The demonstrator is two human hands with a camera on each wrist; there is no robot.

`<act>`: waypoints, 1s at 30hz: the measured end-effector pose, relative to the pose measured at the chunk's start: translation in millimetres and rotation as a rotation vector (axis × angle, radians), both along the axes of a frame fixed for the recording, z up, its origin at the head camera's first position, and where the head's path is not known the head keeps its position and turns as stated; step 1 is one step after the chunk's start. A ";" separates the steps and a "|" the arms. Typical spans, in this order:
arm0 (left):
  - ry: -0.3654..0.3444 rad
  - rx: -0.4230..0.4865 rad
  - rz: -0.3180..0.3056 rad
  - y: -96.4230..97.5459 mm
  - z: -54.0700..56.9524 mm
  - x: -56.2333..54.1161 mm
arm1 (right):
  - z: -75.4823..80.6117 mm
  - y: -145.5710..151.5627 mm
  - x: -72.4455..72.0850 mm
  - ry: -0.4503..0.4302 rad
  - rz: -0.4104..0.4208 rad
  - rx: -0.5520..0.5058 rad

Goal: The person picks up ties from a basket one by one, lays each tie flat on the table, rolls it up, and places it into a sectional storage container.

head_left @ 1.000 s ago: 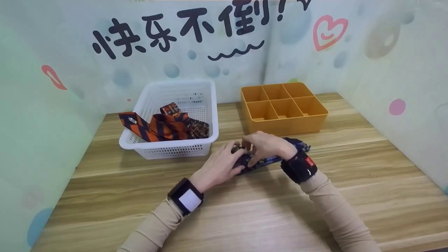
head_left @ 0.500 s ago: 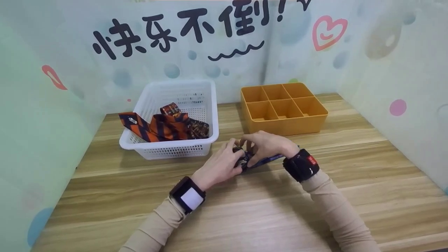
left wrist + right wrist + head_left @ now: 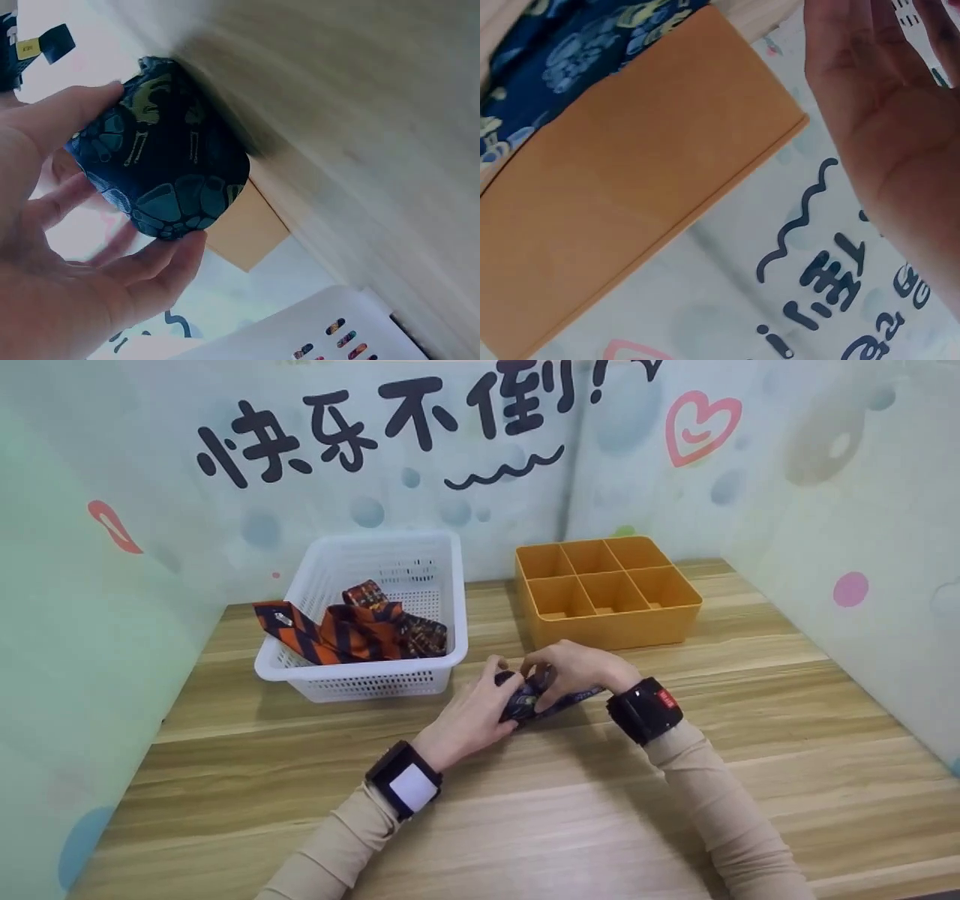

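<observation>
A navy necktie (image 3: 520, 706) with a blue and yellow pattern is partly wound into a roll on the table. My left hand (image 3: 466, 718) holds the roll from the left, and the left wrist view shows its thumb and fingertips curved around the necktie (image 3: 169, 146). From the other side my right hand (image 3: 583, 666) pinches the roll, thumb in front and fingers behind; its fingertips are partly hidden in the head view. The flat tail of the necktie (image 3: 570, 64) runs out to the right beneath that hand.
An orange box (image 3: 611, 630) with several compartments stands just behind the right hand. At the back left, a white plastic basket (image 3: 360, 669) holds an orange-and-navy striped necktie (image 3: 352, 634) and rolled plaid ones. Printed wall panels enclose the wooden table (image 3: 525, 825).
The necktie's tail has grown shorter, its right end drawn in toward the hands, and the roll looks thicker. Both hands stay at nearly the same place, fingers shifting on the roll.
</observation>
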State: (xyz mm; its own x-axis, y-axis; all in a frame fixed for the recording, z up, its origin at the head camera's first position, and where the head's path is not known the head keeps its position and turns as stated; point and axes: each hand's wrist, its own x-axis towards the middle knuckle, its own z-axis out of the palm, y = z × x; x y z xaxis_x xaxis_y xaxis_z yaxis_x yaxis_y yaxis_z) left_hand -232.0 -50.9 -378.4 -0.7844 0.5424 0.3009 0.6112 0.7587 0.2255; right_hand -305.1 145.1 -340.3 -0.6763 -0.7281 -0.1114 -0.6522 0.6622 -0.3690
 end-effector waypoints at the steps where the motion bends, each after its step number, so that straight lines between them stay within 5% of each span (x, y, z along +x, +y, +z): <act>1: 0.002 0.002 0.002 -0.3 0.3 0.0 | 0.0 3.7 -2.1 -0.003 -0.028 0.014; 8: 0.026 -0.024 0.000 -5.1 6.2 -1.1 | -4.0 38.3 -16.3 0.039 -0.365 0.183; 12: 0.040 -0.011 -0.043 -5.1 5.9 -1.8 | -8.5 49.1 -22.1 0.025 -0.479 0.226; 16: 0.075 -0.048 -0.069 -3.3 3.9 -2.0 | -13.7 52.4 -28.3 0.032 -0.478 0.197; 23: 0.137 -0.101 -0.077 -3.1 2.9 -5.8 | -19.6 63.3 -39.1 -0.035 -0.357 0.108; 30: 0.031 -0.012 -0.104 -4.5 3.2 -4.1 | -16.3 74.5 -43.5 -0.151 -0.336 -0.059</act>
State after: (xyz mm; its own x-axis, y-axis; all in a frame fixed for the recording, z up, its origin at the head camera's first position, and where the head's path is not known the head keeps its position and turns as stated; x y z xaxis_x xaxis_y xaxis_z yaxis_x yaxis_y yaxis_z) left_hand -236.1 -55.4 -375.1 -0.7140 0.6244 0.3168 0.6934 0.6932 0.1965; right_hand -348.6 219.6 -356.5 -0.8578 -0.4765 -0.1926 -0.3373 0.8047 -0.4886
